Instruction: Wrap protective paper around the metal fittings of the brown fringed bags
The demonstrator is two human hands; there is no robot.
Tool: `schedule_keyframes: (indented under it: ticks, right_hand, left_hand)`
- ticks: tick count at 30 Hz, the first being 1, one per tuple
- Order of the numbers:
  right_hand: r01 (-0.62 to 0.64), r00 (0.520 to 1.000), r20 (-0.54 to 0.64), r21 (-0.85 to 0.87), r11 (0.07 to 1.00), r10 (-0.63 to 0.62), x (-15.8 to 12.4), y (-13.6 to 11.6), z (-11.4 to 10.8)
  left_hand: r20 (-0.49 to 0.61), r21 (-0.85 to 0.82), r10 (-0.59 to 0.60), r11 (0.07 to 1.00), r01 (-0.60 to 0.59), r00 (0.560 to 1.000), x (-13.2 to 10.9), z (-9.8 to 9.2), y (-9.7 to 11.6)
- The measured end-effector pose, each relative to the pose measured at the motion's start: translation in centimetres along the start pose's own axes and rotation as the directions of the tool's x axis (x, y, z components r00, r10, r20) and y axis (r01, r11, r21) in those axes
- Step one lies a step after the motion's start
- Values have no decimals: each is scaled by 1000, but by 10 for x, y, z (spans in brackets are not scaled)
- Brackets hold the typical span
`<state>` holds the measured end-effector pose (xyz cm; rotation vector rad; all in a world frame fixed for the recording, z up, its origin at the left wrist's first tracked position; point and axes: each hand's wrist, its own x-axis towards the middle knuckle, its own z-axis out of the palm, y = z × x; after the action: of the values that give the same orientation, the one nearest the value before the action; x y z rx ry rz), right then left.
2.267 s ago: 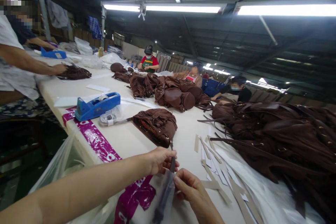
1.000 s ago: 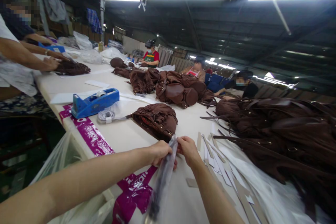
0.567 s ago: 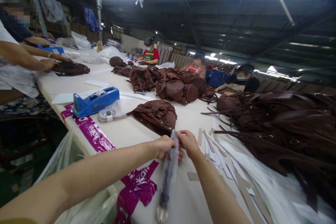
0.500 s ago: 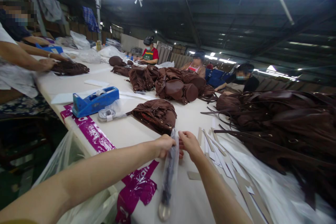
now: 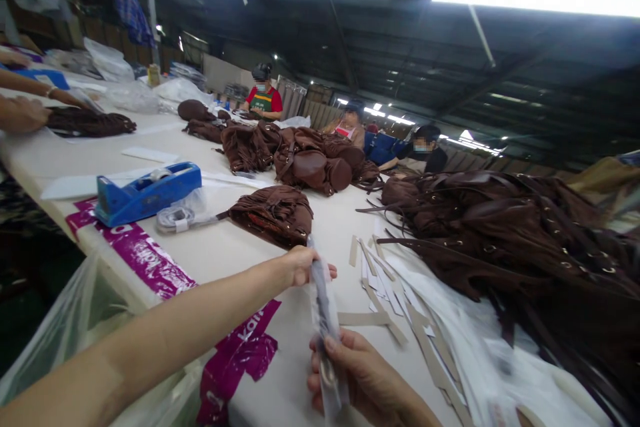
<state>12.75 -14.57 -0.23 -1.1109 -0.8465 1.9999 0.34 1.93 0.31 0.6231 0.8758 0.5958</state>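
A long, narrow clear plastic sleeve (image 5: 323,303) with a dark strap inside lies between my two hands. My left hand (image 5: 305,267) pinches its far end, close to a brown fringed bag (image 5: 273,215). My right hand (image 5: 350,370) grips the near end, where a metal ring or buckle shows blurred through the plastic. The bag rests on the pale table (image 5: 240,267), and a plastic-wrapped grey strap (image 5: 176,219) runs out from its left side.
A blue tape dispenser (image 5: 150,190) stands left on purple tape (image 5: 143,260). Card strips (image 5: 385,280) lie scattered to the right, beside a large pile of brown bags (image 5: 500,233). More bags (image 5: 305,160) sit farther back. Co-workers are around the table; one's hand (image 5: 23,113) touches a bag.
My right hand has slid down the sleeve from its far end to its near end. My left hand stays at the far end. The view has swung to the right.
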Motion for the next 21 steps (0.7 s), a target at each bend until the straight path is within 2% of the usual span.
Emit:
schedule_keyframes:
  ticks: [8,13,16,17,18,19,20,21]
  right_hand:
    - [37,996,-78,76,996,-31,-1,-8,5]
    - [-4,991,-133,92,996,16,6,-4,1]
    - [20,996,-90,123,992,-8,3,-5,-8]
    - [30,997,-75,141,989,-20,1,-7,-11]
    - [35,998,-61,161,986,-26,-2,-10,-14]
    - [35,999,-46,179,983,-28,-4,-15,-16]
    - [38,999,-30,194,980,-33,-7,-20,-16]
    - [50,999,-13,207,977,-49,-8,-26,-16]
  left_hand:
    - [-81,87,30,996,-23,996,-15,5,-5]
    - [-107,250,68,967,-40,992,-16,3,-7]
    - [-109,387,147,917,-95,983,-33,-5,-3]
    - [-91,439,218,884,-158,972,-42,-8,-1]
    - [-40,508,323,822,-259,946,-51,-11,0]
    - [67,594,458,695,-404,886,-60,-12,1]
    - [256,679,575,465,-568,777,-66,-13,2]
    - [467,698,606,194,-689,644,-70,-12,1]
